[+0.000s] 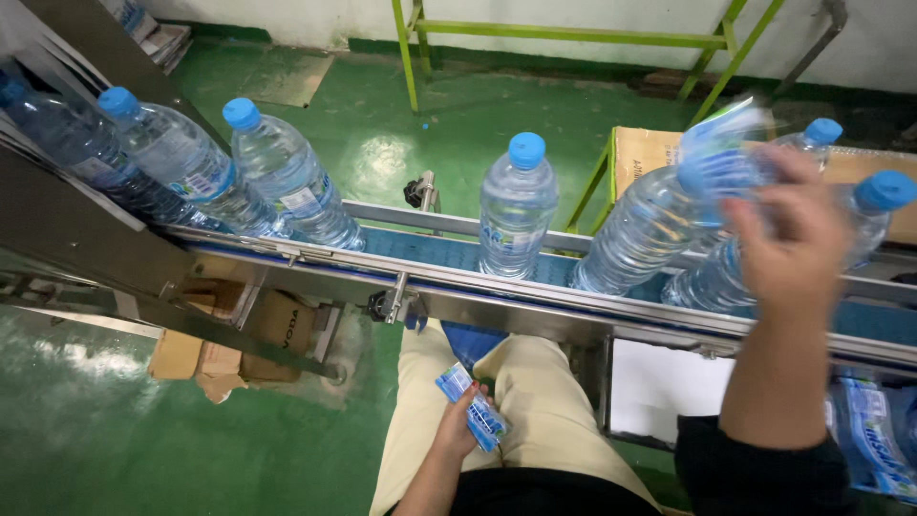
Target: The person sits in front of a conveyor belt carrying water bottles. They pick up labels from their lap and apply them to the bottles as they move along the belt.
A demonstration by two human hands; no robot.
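Observation:
Clear plastic water bottles with blue caps ride a blue conveyor belt (420, 247) that crosses in front of me. My right hand (798, 234) is raised over the belt at the right and grips a blue and white label sleeve (721, 143), which sits over the top of a tilted bottle (640, 229). Down at my lap, my left hand (458, 430) holds a small stack of folded blue label sleeves (473, 409). One bottle (517, 205) stands upright mid-belt. Three more bottles (287, 177) lean at the left.
A steel rail (535, 296) edges the belt on my side. Cardboard boxes (244, 334) lie under the conveyor at the left. A brown carton (650, 148) and a green metal frame (573, 33) stand beyond the belt. More blue labels (874, 430) lie at the lower right. The floor is green.

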